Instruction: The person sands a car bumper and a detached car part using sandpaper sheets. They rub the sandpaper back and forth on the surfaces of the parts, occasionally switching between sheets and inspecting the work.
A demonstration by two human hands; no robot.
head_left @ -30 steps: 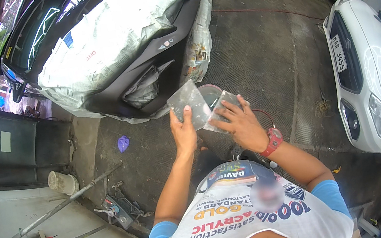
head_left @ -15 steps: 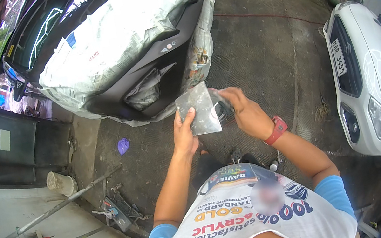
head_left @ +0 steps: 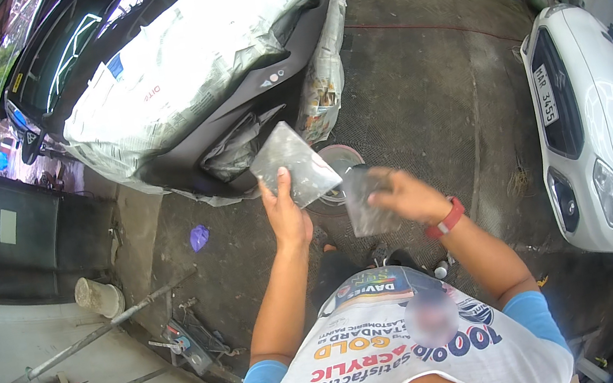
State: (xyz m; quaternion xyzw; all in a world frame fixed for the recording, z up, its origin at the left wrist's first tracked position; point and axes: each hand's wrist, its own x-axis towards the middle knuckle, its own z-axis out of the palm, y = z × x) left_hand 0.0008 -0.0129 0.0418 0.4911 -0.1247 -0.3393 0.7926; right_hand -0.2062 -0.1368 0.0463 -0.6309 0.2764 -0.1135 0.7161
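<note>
My left hand (head_left: 285,214) is closed on a square, shiny grey plate (head_left: 288,159) with a mottled surface, the thumb on its lower edge. Just right of it, my right hand (head_left: 415,201) grips a second, darker grey plate (head_left: 369,220), slightly smeared by motion and held lower. Beneath both plates a round container (head_left: 340,154) with a pale rim stands on the floor, partly hidden by them.
A dark car (head_left: 199,152) masked with newspaper stands ahead, a white car (head_left: 592,104) at right. A metal tube frame (head_left: 107,333), white bucket (head_left: 94,296) and purple bag (head_left: 199,238) lie left. A red hose (head_left: 424,27) crosses the floor (head_left: 433,87) beyond.
The plates, earlier close or overlapping, are now apart: the left one has shifted left and tilted, the right one has moved down, uncovering more of the round container.
</note>
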